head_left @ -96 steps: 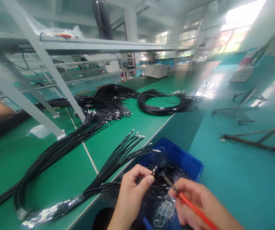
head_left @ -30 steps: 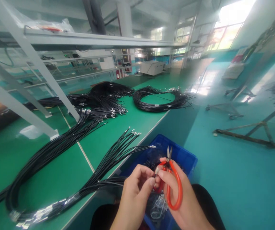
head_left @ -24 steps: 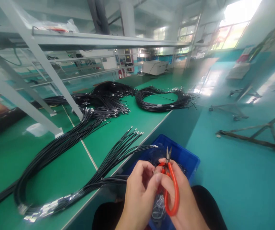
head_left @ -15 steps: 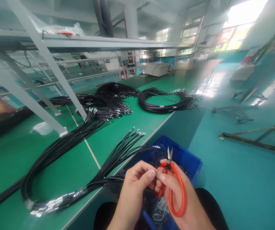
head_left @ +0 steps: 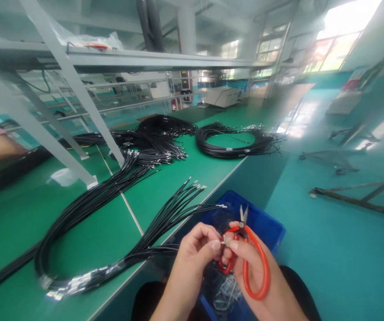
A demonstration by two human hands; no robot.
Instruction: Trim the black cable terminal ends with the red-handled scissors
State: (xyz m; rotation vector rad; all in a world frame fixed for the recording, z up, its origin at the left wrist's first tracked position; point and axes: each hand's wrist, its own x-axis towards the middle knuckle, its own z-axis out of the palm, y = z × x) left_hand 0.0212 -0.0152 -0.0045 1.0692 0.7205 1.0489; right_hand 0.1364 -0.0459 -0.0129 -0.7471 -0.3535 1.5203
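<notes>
White tip (head_left: pixel 223 241): I'm seeing it sitting above the blue bin (head_left: pixel 262 218), apparently running crosswise between the hands, its length mostly hidden; neither hand is standing nearer.
Left hand (head_left: pixel 195 256): pinching the tip's left side.
Right hand (head_left: pixel 253 263): gripping the red scissors (head_left: pixel 266 269), thumb meeting the tip's right side.
Blades (head_left: pixel 244 215): pointing toward the bin's far wall, parting slightly.
Black cables (head_left: pixel 160 218): fanning out left of the bin.
</notes>
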